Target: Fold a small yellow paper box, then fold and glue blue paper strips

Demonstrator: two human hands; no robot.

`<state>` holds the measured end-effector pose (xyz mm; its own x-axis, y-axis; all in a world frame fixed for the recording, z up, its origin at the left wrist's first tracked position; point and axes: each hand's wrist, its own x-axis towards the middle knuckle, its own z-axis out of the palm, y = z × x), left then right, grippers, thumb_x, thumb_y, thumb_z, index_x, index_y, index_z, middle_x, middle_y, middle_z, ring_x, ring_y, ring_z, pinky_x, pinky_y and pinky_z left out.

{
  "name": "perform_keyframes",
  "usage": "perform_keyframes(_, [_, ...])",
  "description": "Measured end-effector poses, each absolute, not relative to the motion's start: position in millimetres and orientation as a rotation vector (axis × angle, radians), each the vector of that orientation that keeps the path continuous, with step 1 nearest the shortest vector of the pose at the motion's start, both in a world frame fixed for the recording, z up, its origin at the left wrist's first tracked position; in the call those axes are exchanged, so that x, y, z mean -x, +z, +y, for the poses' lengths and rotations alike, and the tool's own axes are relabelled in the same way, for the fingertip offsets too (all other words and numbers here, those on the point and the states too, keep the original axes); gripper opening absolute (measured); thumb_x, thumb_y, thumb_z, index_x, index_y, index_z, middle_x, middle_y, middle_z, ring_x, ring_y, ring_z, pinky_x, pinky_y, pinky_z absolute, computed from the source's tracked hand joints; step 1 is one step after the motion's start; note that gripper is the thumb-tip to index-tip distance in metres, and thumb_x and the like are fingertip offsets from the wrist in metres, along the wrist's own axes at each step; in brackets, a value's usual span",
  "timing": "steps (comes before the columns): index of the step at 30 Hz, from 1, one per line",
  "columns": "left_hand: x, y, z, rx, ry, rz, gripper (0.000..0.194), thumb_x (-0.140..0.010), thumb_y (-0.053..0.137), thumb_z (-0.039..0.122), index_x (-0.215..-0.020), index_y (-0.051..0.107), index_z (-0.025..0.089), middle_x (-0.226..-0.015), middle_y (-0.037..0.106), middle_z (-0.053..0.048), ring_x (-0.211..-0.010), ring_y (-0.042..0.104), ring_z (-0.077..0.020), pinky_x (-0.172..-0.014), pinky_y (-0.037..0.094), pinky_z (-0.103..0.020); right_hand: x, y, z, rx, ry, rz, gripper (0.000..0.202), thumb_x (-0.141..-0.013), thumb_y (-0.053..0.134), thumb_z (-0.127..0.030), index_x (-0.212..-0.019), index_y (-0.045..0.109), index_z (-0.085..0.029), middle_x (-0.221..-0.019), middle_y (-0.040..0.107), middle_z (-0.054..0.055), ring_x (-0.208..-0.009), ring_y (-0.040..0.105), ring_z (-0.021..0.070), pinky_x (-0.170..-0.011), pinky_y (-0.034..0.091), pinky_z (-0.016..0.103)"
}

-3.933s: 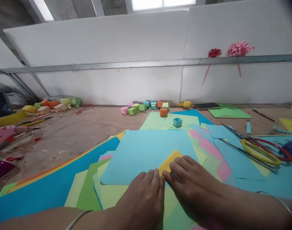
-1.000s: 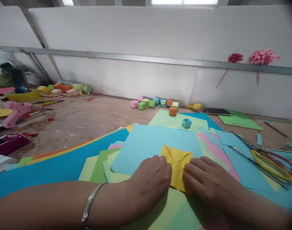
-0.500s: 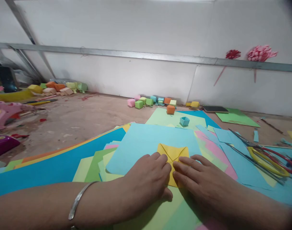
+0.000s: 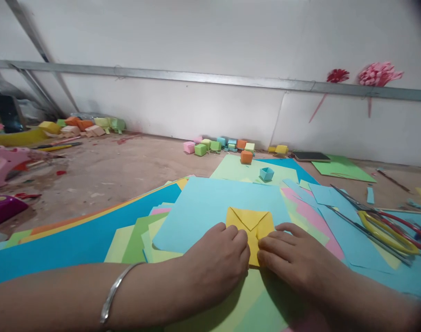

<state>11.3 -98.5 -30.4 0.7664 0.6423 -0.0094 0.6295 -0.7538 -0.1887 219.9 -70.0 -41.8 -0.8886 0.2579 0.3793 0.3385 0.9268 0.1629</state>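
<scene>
Yellow paper, creased, lies across the light-blue sheet's near edge. Our left hand curls over one side, our right hand rests fingers opposite, presumably steadying folds; whether either pinches, we cannot tell.

No text, label, brand, number or sign legible anywhere in view.
</scene>
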Motion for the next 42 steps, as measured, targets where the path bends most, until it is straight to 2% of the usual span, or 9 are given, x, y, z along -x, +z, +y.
perform_keyframes(6, [-8, -30, -94, 2.816, -0.048, -1.052, 0.015, -0.087, 0.05, 0.005, -0.08, 0.055, 0.017, -0.072, 0.062, -0.003, -0.061, 0.056, -0.0186, -0.054, 0.04, -0.031, -220, -45, -65, 0.666, -0.025, -2.669, 0.03, -0.096, 0.038, -0.013, -0.075, 0.058, -0.018, -0.068, 0.062, 0.003, -0.064, 0.054, 0.0154, -0.059, 0.038, 0.027])
perform_keyframes(9, [-5, -35, -85, 2.844, -0.165, -1.21, 0.014, -0.087, 0.051, 0.007, -0.083, 0.058, 0.017, -0.077, 0.066, -0.003, -0.066, 0.058, -0.0181, -0.057, 0.04, -0.029, -219, -42, -62, 0.826, 0.23, -2.556, 0.027, -0.097, 0.04, -0.022, -0.076, 0.057, -0.019, -0.069, 0.062, 0.001, -0.062, 0.053, 0.0144, -0.057, 0.039, 0.025])
perform_keyframes(12, [-2, -42, -75, 2.87, -0.369, -1.356, 0.014, -0.087, 0.051, 0.01, -0.08, 0.06, 0.018, -0.076, 0.065, -0.002, -0.068, 0.057, -0.0168, -0.058, 0.039, -0.027, -218, -41, -61, 0.943, 0.342, -2.489, 0.024, -0.095, 0.044, -0.023, -0.074, 0.053, -0.02, -0.068, 0.06, 0.0, -0.061, 0.052, 0.0137, -0.055, 0.038, 0.024])
perform_keyframes(14, [-2, -46, -71, 2.899, -0.51, -1.43, 0.017, -0.088, 0.049, 0.012, -0.079, 0.061, 0.018, -0.074, 0.063, -0.001, -0.066, 0.055, -0.0155, -0.058, 0.038, -0.026, -218, -43, -61, 1.048, 0.337, -2.47, 0.025, -0.094, 0.044, -0.021, -0.069, 0.048, -0.02, -0.065, 0.057, 0.0, -0.058, 0.05, 0.0133, -0.053, 0.036, 0.023])
perform_keyframes(17, [-3, -46, -70, 2.94, -0.634, -1.563, 0.019, -0.09, 0.046, 0.015, -0.087, 0.065, 0.017, -0.079, 0.065, -0.002, -0.068, 0.056, -0.0147, -0.061, 0.041, -0.025, -218, -47, -61, 1.177, 0.301, -2.492, 0.022, -0.091, 0.046, -0.019, -0.069, 0.044, -0.02, -0.066, 0.056, 0.0, -0.058, 0.049, 0.0141, -0.051, 0.034, 0.024])
perform_keyframes(21, [-3, -39, -71, 2.999, -0.662, -1.705, 0.018, -0.089, 0.054, 0.024, -0.102, 0.065, 0.017, -0.089, 0.069, -0.003, -0.077, 0.061, -0.0174, -0.069, 0.046, -0.028, -217, -49, -62, 1.25, 0.264, -2.527, 0.019, -0.089, 0.048, -0.019, -0.071, 0.045, -0.02, -0.067, 0.057, 0.001, -0.059, 0.05, 0.0153, -0.052, 0.033, 0.025])
perform_keyframes(24, [-2, -36, -70, 2.992, -0.658, -1.777, 0.024, -0.085, 0.059, 0.022, -0.108, 0.064, 0.018, -0.091, 0.071, -0.003, -0.081, 0.063, -0.0193, -0.073, 0.047, -0.031, -217, -47, -62, 1.285, 0.255, -2.539, 0.02, -0.09, 0.047, -0.02, -0.07, 0.044, -0.021, -0.066, 0.057, 0.001, -0.057, 0.049, 0.015, -0.051, 0.031, 0.024])
perform_keyframes(33, [-2, -36, -67, 2.92, -0.566, -1.904, 0.021, -0.085, 0.054, 0.019, -0.101, 0.066, 0.02, -0.099, 0.073, -0.004, -0.088, 0.065, -0.0227, -0.074, 0.047, -0.033, -218, -46, -56, 1.307, 0.313, -2.565, 0.022, -0.093, 0.043, -0.024, -0.071, 0.044, -0.021, -0.065, 0.057, 0.0, -0.056, 0.048, 0.0143, -0.052, 0.029, 0.024])
perform_keyframes(42, [-1, -37, -67, 2.901, -0.488, -1.873, 0.021, -0.084, 0.053, 0.018, -0.102, 0.063, 0.019, -0.096, 0.067, -0.007, -0.085, 0.061, -0.0231, -0.071, 0.046, -0.034, -214, -43, -58, 1.434, 0.239, -2.568, 0.019, -0.09, 0.051, -0.022, -0.071, 0.046, -0.02, -0.067, 0.059, 0.0, -0.056, 0.049, 0.0137, -0.051, 0.027, 0.023])
